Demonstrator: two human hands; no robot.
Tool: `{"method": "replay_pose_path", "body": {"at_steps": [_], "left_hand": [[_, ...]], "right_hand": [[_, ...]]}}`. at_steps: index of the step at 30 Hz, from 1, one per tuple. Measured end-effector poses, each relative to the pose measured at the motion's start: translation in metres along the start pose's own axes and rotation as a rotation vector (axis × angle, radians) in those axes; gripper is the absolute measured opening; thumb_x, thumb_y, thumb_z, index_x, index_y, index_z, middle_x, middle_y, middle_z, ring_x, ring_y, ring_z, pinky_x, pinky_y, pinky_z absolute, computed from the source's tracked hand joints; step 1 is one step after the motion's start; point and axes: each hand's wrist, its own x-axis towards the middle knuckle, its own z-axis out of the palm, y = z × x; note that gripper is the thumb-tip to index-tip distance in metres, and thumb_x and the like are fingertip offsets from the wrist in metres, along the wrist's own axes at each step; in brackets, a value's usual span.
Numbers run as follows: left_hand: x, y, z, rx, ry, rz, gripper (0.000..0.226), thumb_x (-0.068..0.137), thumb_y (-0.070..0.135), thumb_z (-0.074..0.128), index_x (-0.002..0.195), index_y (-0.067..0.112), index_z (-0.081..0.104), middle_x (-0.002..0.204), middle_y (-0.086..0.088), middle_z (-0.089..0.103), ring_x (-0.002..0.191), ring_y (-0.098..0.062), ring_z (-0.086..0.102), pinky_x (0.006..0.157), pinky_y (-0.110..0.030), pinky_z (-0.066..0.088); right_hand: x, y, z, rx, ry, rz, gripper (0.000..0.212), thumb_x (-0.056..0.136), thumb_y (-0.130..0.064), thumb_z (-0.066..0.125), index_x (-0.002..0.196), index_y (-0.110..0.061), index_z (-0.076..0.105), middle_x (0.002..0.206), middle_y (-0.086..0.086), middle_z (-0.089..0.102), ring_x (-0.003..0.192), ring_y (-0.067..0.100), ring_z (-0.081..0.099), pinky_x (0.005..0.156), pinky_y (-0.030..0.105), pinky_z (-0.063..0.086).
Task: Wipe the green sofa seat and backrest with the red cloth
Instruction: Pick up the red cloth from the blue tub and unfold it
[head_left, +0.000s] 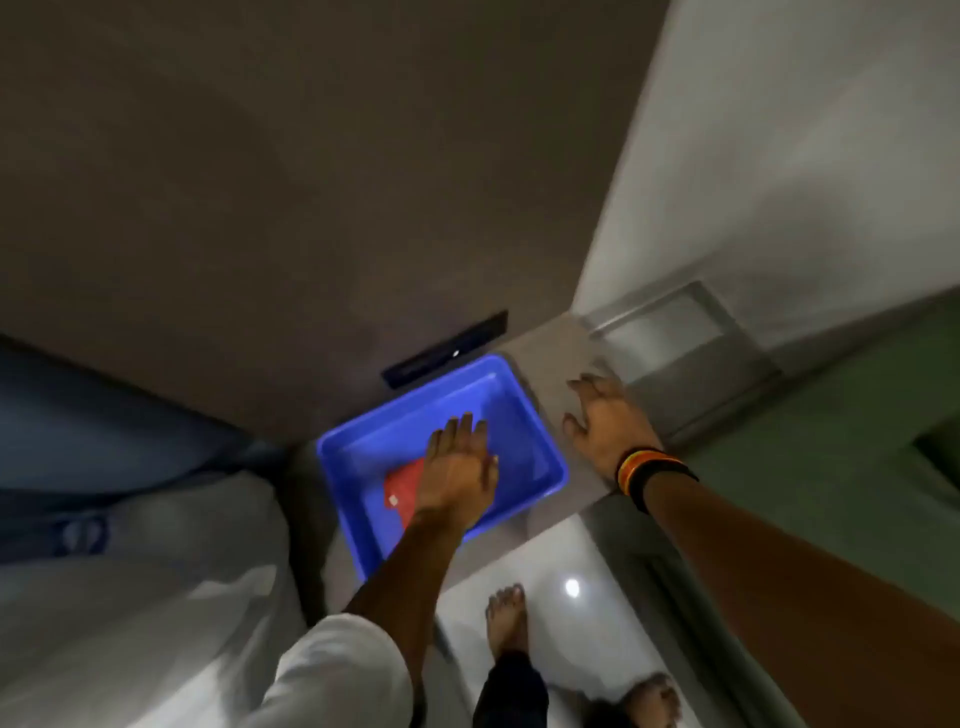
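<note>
The red cloth lies flat in the bottom of a blue tub, towards the tub's nearer left part; a small pale tag shows on it; the tub sits on a pale low surface in the corner where the walls meet, not clearly a desk, so I leave it unnamed.

The left hand is over the tub with its palm down and fingers stretched forward, fairly close together; the cloth shows from under the heel and wrist side of this hand, to its left and towards the person; whether the palm touches the cloth I cannot tell, and nothing is gripped. The right hand is spread, fingers apart, on or just above the pale surface beside the tub's right wall, well clear of the cloth, holding nothing; it wears a striped wristband.

So the left hand is plainly the nearer; the cloth's longer side seems to run from lower left to upper right under that hand; a small draw back and left would likely bring the fingers onto it.

A green surface at the right may be the sofa; blur leaves this unsure.
</note>
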Motion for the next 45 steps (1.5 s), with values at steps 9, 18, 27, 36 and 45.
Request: {"method": "replay_pose_path", "body": {"at_steps": [9,18,27,36,45], "left_hand": [[-0.007,-0.090,0.093,-0.439,-0.053,-0.761,0.039,0.101,0.020,0.056,0.134,-0.001,0.058,0.132,-0.028,0.065,0.121,-0.047,0.063,0.100,-0.051,0.052],[0.022,-0.120,0.133,-0.632,0.038,-1.121,0.055,0.094,0.035,0.075,0.132,0.002,0.055,0.139,-0.022,0.059,0.126,-0.045,0.061,0.100,-0.050,0.051],[0.031,-0.139,0.135,-0.484,0.094,-1.032,0.027,0.088,0.022,0.074,0.105,0.001,0.075,0.129,-0.024,0.059,0.119,-0.043,0.055,0.093,-0.047,0.050],[0.082,-0.040,0.093,-1.194,0.407,-0.627,0.025,0.061,0.040,0.068,0.062,0.023,0.049,0.063,0.005,0.044,0.060,-0.005,0.041,0.065,-0.023,0.042],[0.112,0.207,0.062,-1.443,0.274,-0.218,0.030,0.081,0.013,0.068,0.065,0.022,0.044,0.065,0.005,0.043,0.065,-0.008,0.040,0.061,-0.023,0.039]], "right_hand": [[0.055,-0.034,0.168,0.296,-0.240,0.197,0.042,0.093,-0.027,0.062,0.130,-0.007,0.062,0.135,0.020,0.064,0.126,0.037,0.060,0.107,0.042,0.047],[0.114,-0.038,0.238,0.422,-0.266,0.450,0.057,0.088,-0.032,0.069,0.135,-0.002,0.055,0.137,0.023,0.061,0.128,0.038,0.058,0.102,0.039,0.046],[0.125,-0.043,0.257,0.706,-0.360,0.620,0.063,0.059,-0.029,0.083,0.115,-0.003,0.070,0.116,0.019,0.074,0.106,0.032,0.072,0.093,0.043,0.060],[0.080,0.008,0.138,1.200,0.071,0.472,0.023,0.074,-0.024,0.071,0.094,-0.015,0.066,0.090,0.009,0.071,0.083,0.027,0.068,0.087,0.056,0.060],[-0.024,0.173,-0.028,1.336,0.627,0.448,0.017,0.078,-0.016,0.067,0.071,-0.021,0.052,0.066,0.002,0.055,0.062,0.022,0.060,0.062,0.046,0.062]]}}
